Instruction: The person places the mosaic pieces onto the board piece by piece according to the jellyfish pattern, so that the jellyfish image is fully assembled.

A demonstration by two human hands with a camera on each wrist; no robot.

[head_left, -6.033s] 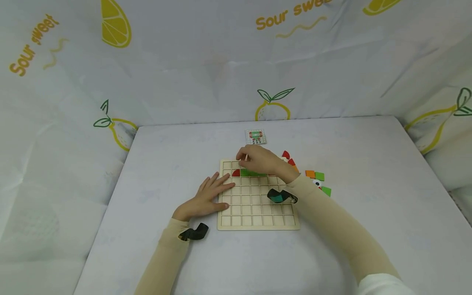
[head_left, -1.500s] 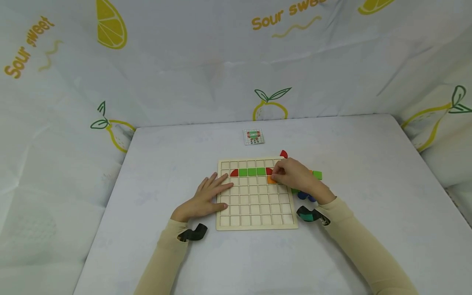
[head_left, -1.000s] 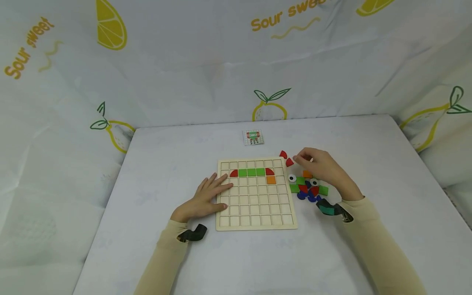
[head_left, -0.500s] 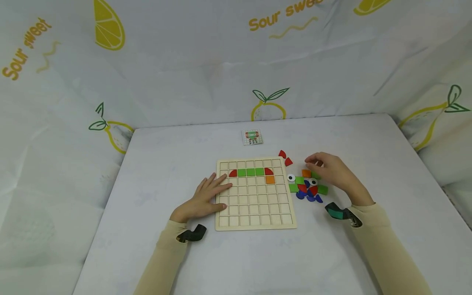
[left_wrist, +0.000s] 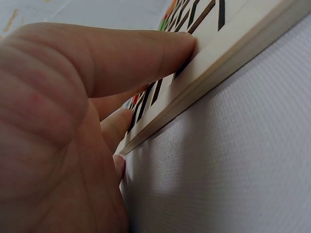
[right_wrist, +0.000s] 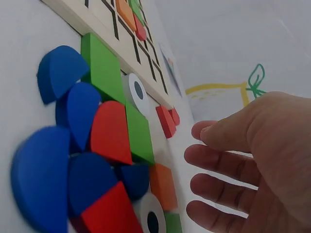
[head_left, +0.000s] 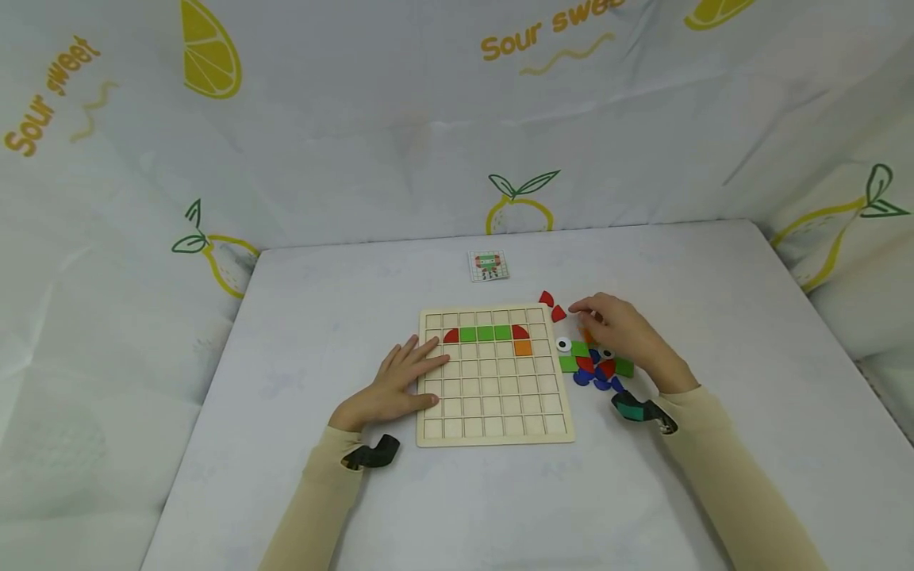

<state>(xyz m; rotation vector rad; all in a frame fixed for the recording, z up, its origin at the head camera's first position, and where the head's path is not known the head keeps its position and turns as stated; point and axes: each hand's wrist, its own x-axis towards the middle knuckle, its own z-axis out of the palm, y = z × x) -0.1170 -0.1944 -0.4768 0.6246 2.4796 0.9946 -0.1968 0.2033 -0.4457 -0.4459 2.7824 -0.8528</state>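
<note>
1. From my remote seat, I see the pale wooden grid board [head_left: 493, 442] lying flat on the white-covered table [head_left: 286, 357], between the person's two hands.

2. The left hand [head_left: 393, 388] has its fingers spread and straight, with fingertips and thumb resting on the board's left side; I take this as a way to stop it sliding.

3. The right hand [head_left: 623, 329] hangs over the loose pieces, fingers softly bent, and I see nothing pinched in it (the right wrist view shows a bare gap beside the tiles).

4. On the board, three green square tiles [head_left: 485, 333] sit in a row between two red quarter-round tiles [head_left: 451, 336], whose curves face outward, probably to round off the ends. One orange square tile [head_left: 524, 348] lies directly below the right-hand red one.

5. Just beside the board's right edge I find blue round-edged tiles [right_wrist: 36, 174], white discs with black dots [head_left: 563, 344] and a second orange tile [right_wrist: 164, 187], handy, I'd judge, for that hand.

6. Beyond the board lies a small printed picture card [head_left: 489, 266], apart from it, likely kept there to stay visible.
</note>
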